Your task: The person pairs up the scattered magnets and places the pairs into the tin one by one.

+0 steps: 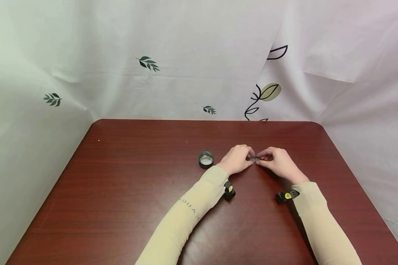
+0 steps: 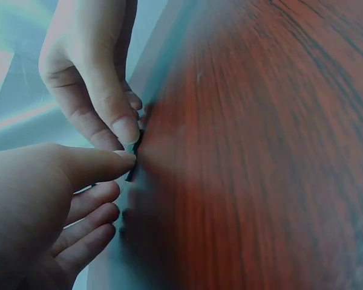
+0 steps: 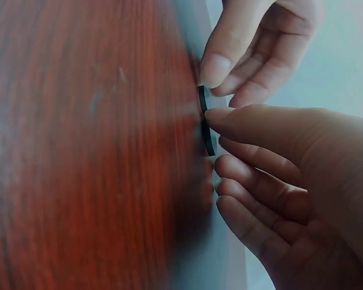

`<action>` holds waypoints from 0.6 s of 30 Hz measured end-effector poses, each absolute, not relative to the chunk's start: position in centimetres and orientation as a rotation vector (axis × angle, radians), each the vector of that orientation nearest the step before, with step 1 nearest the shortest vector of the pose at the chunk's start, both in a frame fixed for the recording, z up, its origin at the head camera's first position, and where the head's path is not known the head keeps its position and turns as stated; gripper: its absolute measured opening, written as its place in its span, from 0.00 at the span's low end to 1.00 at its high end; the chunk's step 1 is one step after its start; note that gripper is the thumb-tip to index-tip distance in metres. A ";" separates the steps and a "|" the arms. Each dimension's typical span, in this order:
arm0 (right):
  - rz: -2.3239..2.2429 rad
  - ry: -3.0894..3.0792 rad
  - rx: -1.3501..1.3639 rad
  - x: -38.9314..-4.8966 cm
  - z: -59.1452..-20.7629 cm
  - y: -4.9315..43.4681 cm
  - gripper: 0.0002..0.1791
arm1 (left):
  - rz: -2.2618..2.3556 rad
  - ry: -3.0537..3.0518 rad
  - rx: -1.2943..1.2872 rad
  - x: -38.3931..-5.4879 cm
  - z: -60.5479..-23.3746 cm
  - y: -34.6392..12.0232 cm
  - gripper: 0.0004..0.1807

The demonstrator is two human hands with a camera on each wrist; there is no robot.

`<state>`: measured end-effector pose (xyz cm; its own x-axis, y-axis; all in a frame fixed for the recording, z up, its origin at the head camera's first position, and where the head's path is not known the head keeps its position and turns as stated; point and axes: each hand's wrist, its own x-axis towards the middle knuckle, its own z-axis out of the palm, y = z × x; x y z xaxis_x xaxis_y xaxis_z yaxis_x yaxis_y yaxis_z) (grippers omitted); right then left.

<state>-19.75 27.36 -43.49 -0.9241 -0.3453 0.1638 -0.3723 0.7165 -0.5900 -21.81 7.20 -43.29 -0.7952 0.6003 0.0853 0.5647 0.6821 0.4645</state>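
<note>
Pale cloth [image 1: 16,110], softly creased and printed with green leaf sprigs, hangs at the left and behind the desk [image 1: 119,191], whose reddish-brown, dark-streaked wood grain has a slight sheen. A cream sleeve [image 1: 182,221] with dark lettering crosses it, and just past it sits a round, shallow container [image 1: 203,166], dark-walled and paler inside. Next comes the left hand [image 1: 238,159], its grip narrow, thumb and fingertips pinching one end of a small strip [image 3: 210,139]. The strip lies between the two hands, right of the container; whether it touches the desk I cannot tell. It is thin and slender, greyish from the head, nearly black from the wrists, and slightly bowed. Its long axis runs left to right, one end toward each hand. The right hand [image 1: 281,163] pinches the other end, its grip equally narrow.
</note>
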 end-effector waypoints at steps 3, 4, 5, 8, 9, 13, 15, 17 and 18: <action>1.008 -2.879 0.595 -19.7 -43.4 27.4 0.10 | 0.814 2.820 0.952 -21.6 -43.1 6.9 0.10; 1.012 -2.881 0.595 -19.6 -43.4 27.4 0.11 | 0.834 2.823 0.941 -21.6 -43.0 6.8 0.11; 1.013 -2.885 0.594 -19.6 -43.3 27.4 0.11 | 0.855 2.825 0.928 -21.6 -42.9 6.7 0.11; 1.022 -2.895 0.592 -19.6 -43.3 27.4 0.12 | 0.891 2.830 0.886 -21.4 -42.7 6.4 0.14; 1.024 -2.897 0.593 -19.6 -43.3 27.4 0.13 | 0.898 2.830 0.875 -21.4 -42.5 6.3 0.14; 1.028 -2.893 0.593 -19.6 -43.2 27.2 0.13 | 0.931 2.829 0.868 -21.2 -41.7 5.7 0.16; 1.039 -2.889 0.601 -19.6 -43.1 27.2 0.14 | 0.952 2.828 0.872 -21.2 -41.3 5.3 0.17; 1.045 -2.885 0.609 -19.6 -43.1 27.1 0.14 | 0.971 2.825 0.876 -21.2 -40.9 4.9 0.18; 1.043 -2.883 0.617 -19.6 -43.1 27.1 0.14 | 0.980 2.823 0.879 -21.1 -40.7 4.6 0.18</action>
<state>-19.57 27.05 -43.07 -0.9219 -0.3592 0.1449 -0.3688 0.6997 -0.6119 -21.14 4.59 -40.68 -0.8404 0.5199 0.1534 0.5030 0.6426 0.5780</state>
